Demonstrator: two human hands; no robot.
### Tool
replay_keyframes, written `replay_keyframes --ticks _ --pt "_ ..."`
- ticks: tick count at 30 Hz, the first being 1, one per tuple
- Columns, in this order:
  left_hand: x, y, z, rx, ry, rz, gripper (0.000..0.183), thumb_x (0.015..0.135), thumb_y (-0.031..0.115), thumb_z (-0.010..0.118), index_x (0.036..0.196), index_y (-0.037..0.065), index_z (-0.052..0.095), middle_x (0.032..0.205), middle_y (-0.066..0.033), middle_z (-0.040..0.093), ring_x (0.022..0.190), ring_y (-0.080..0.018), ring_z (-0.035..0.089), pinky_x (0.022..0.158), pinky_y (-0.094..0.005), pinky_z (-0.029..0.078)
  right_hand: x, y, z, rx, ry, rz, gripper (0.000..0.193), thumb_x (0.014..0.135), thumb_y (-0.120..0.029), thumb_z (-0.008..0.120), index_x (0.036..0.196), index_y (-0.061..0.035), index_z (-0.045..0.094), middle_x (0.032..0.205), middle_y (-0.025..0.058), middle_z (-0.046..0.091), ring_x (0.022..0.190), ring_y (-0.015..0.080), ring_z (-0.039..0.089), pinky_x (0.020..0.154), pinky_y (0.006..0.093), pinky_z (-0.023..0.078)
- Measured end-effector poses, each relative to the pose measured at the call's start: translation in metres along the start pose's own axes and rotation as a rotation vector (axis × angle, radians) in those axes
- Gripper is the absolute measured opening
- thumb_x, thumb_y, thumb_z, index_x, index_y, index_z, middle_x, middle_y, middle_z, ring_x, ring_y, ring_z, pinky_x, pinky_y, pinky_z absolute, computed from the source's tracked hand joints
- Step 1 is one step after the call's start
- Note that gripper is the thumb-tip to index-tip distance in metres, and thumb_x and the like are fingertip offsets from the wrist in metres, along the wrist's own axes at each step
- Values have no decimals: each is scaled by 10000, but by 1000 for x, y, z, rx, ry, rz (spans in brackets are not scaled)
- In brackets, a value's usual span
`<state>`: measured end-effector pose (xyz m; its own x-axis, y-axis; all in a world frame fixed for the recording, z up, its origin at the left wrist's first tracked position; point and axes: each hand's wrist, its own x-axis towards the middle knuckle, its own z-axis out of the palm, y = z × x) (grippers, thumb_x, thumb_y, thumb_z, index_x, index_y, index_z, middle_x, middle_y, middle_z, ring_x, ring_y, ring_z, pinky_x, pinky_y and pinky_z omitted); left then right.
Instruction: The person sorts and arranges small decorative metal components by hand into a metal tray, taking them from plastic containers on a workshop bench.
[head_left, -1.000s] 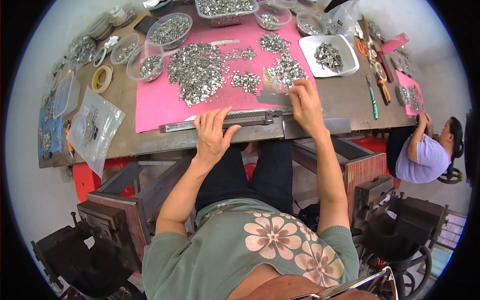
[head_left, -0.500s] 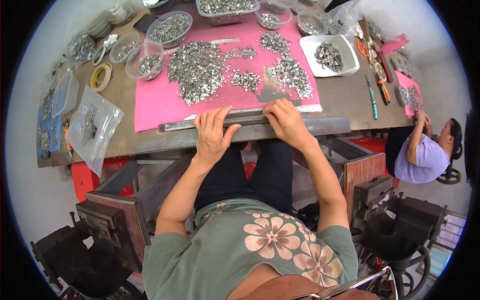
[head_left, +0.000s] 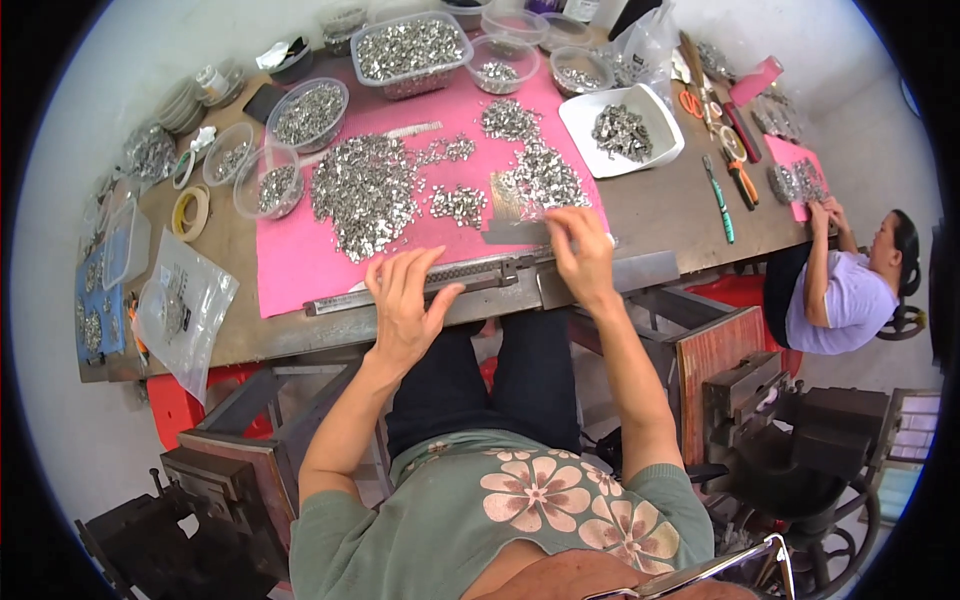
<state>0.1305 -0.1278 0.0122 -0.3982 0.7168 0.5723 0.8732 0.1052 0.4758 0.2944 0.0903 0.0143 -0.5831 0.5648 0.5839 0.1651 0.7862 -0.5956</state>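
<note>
A long metal bar fixture [head_left: 345,302] with a dark, patterned channel lies along the table's near edge. A small dark block [head_left: 511,268] sits across it between my hands. My left hand [head_left: 405,305] is over the fixture's left half, fingers spread and thumb apart, with nothing seen in it. Bent fingers bring my right hand [head_left: 582,262] to the right end of a flat grey strip [head_left: 515,233] on the pink mat [head_left: 285,285]. Thumb and forefinger are close together there; what they pinch is hidden. Small shiny metal pieces [head_left: 365,190] lie heaped beyond.
Clear tubs of metal pieces, including a rectangular tub [head_left: 410,45], line the back. A white tray [head_left: 635,145] stands right, near a green pen [head_left: 718,200] and orange-handled pliers [head_left: 742,185]. Tape [head_left: 190,212] and a plastic bag [head_left: 185,310] lie left. A co-worker [head_left: 845,290] sits right.
Both hands have come off the fixture's middle. My left fingers have spread, and my right hand has moved to the grey strip. The dark block now shows between them. The view has shifted.
</note>
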Motion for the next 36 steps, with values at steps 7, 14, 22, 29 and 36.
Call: replay_keyframes --ticks 7,14,22,29,36 --pt "115 -16 70 -19 -102 199 220 880 150 738 1099 152 713 1055 -29 658 1085 -228 590 1075 -519 296 61 35 16 -275 -31 -116 157 850 -54 731 1007 -51 738 868 117 632 868 316 607 798 416 493" --pt "153 -19 127 61 -220 164 187 866 197 753 1042 148 714 996 -57 639 1067 -302 575 1014 -608 312 66 53 36 -427 -154 -46 107 846 -136 734 924 -66 714 933 124 628 942 326 598 834 457 456" --pt "164 -20 121 -91 -311 117 83 899 195 697 951 132 684 878 -32 677 949 -267 616 971 -548 321 61 37 17 -216 -87 -62 70 847 -100 719 891 -60 684 878 103 638 871 316 611 814 447 445" --pt "114 -16 63 -168 -363 222 55 891 176 717 938 147 717 861 -8 636 913 -221 593 1013 -485 314 22 3 6 -55 -292 -99 71 832 -69 754 881 -50 707 806 100 624 784 301 605 725 411 455" --pt "76 -20 54 -95 -242 148 135 865 181 759 999 179 763 868 0 607 923 -204 580 1012 -458 316 12 2 -4 3 -274 -46 93 837 -18 747 926 -18 720 828 106 634 788 283 625 716 382 491"
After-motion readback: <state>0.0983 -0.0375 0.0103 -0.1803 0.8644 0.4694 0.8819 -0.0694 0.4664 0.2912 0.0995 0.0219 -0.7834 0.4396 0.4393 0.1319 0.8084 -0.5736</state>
